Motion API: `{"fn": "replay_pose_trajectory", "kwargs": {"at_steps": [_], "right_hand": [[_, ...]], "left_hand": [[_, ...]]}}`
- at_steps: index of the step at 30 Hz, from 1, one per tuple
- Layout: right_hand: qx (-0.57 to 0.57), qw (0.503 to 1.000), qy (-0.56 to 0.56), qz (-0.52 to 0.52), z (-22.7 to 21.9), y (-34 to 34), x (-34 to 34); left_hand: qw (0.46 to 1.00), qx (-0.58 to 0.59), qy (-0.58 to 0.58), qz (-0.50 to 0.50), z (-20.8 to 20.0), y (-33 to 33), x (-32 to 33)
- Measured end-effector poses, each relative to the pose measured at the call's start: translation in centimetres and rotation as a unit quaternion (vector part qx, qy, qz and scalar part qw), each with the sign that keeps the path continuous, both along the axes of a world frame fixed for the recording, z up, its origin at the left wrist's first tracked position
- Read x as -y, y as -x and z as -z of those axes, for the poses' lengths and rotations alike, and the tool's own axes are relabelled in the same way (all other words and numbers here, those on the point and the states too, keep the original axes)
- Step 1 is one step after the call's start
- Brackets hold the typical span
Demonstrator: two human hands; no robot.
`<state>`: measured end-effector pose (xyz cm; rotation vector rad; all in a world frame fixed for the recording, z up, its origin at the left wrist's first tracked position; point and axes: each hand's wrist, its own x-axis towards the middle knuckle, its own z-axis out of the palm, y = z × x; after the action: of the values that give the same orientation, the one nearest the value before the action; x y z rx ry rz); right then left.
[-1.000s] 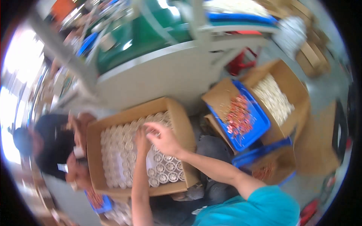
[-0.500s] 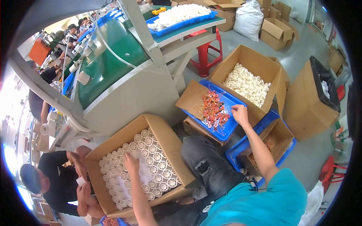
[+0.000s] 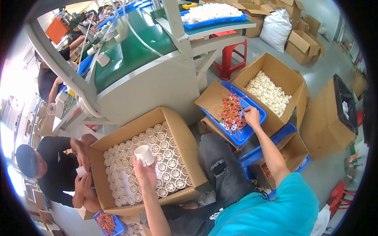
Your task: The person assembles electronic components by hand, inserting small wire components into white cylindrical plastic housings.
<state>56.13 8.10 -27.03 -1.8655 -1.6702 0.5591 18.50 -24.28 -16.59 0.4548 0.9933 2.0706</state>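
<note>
Left hand [image 3: 145, 172] raised, grip pinching white cup [image 3: 144, 154]; right hand [image 3: 252, 116] outstretched, grip state unclear.

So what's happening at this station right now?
A seated person's left hand holds up a small white cup over a cardboard box packed with rows of the same cups. Their right hand reaches into a blue tray of small red-orange parts. A co-worker crouches beside the box.
</note>
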Motion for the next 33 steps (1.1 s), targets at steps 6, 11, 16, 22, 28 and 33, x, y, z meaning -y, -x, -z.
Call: {"fn": "replay_pose_trajectory", "kwargs": {"at_steps": [6,11,16,22,28,33], "right_hand": [[-0.026,0.994,-0.106,-0.024,-4.2,0.0,1.9],[-0.024,0.996,-0.005,-0.088,-6.3,0.5,1.5],[-0.076,0.988,0.056,-0.119,-5.4,-0.8,0.2],[0.001,0.977,0.122,-0.173,-9.5,0.3,0.9],[-0.031,0.962,-0.247,-0.107,-13.0,2.4,3.7],[0.118,0.958,-0.210,-0.153,-11.9,1.8,2.7]], "left_hand": [[0.990,0.128,-0.015,0.056,0.5,-1.7,1.0],[0.997,-0.037,0.062,0.019,0.7,-2.2,1.2],[0.996,-0.023,0.085,0.017,0.0,-2.6,1.0],[0.998,-0.005,0.068,0.006,1.0,-2.0,1.6],[0.993,-0.060,0.096,-0.019,2.5,-2.3,0.8],[0.988,-0.097,0.122,0.005,3.1,-2.0,0.5]]}}
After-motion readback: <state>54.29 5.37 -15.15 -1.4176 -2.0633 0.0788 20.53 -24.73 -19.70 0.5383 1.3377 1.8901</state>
